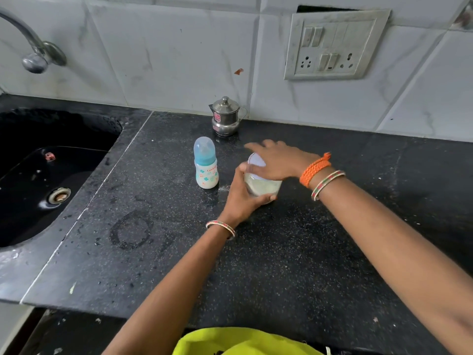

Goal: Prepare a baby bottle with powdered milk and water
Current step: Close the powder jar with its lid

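- Small baby bottle (206,165), translucent plastic with blue collar, domed cap and printed body: stood upright and capped on the surface, just left of the hands, untouched.
- Round clear plastic container of pale powder (261,184), white lid (256,162): left hand (244,198) wrapped around its side; right hand (277,160) spread flat over the lid, fingers loosely extended.
- Handling, judged: both items light, stiff, smooth-sided; bottle likely tippy, best gripped around the body.
- Surface (281,252): black speckled stone, damp marks, scattered grains.
- Room: black sink (51,175), tap (33,52), grey tiled wall, switch panel (335,44), lidded steel pot (226,116).
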### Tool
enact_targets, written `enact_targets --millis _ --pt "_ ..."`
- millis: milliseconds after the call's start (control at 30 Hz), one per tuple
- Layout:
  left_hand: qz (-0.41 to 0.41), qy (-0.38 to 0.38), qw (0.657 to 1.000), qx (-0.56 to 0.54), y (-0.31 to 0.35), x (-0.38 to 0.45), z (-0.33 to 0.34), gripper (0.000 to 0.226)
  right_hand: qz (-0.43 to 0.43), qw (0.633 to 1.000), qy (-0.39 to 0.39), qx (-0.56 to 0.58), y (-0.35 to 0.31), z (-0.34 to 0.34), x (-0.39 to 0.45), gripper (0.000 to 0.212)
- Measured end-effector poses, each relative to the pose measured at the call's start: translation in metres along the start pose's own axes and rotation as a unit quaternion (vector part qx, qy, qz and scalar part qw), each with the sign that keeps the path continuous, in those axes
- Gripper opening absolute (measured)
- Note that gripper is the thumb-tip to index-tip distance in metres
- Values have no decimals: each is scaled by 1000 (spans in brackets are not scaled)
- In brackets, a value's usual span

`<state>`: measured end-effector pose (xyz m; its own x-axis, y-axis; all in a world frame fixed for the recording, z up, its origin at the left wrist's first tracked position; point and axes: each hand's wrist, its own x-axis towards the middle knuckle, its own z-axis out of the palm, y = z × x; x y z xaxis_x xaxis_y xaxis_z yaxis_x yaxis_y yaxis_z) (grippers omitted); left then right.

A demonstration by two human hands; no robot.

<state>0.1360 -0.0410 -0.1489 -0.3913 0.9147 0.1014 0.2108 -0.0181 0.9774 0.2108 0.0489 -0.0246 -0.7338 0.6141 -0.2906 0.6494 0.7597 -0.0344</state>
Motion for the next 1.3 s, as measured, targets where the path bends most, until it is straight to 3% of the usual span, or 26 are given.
enact_targets --millis 100,200,267,367,433,500,567,667,767,833,900,933,1033,1167,1300 --pt "-24 -88 995 50 -3 -2 -14 116 -110 983 -148 1 12 -14 6 83" --pt "-50 -134 987 70 -3 5 -23 129 -132 981 -144 -18 19 -27 6 80" --pt "-65 -143 985 76 -1 13 -25 119 -129 983 -131 -21 15 -29 4 73" --pt "-68 -91 990 79 -1 17 -22 95 -91 992 -79 -37 6 -22 0 62" --pt "-63 -35 995 73 1 12 -13 84 -55 997 5 -53 5 -13 -8 57" --pt "-53 23 997 55 4 3 0 76 -24 992 113 -59 5 -1 -17 61" --pt "-41 68 996 39 6 -7 11 75 12 983 169 -65 1 10 -22 68" --pt "-36 87 995 35 7 -13 17 81 84 984 147 -61 -12 7 -25 81" --pt "-31 78 995 49 9 -11 14 85 128 990 53 3 -11 -17 -31 91" --pt "-33 72 995 59 9 -10 12 86 105 994 16 40 -5 -35 -36 80" --pt "-36 67 995 61 9 -9 11 86 9 999 45 15 3 -44 -30 44" --pt "-36 65 995 61 9 -10 10 86 -35 999 21 3 5 -46 -27 23" --pt "-36 62 995 62 8 -9 10 87 -80 993 -90 13 11 -38 -19 52" --pt "-34 75 995 59 7 -11 13 84 -48 996 12 76 13 -24 -18 41" --pt "-30 82 994 63 8 -12 17 82 -50 997 47 -30 4 -10 -17 66"
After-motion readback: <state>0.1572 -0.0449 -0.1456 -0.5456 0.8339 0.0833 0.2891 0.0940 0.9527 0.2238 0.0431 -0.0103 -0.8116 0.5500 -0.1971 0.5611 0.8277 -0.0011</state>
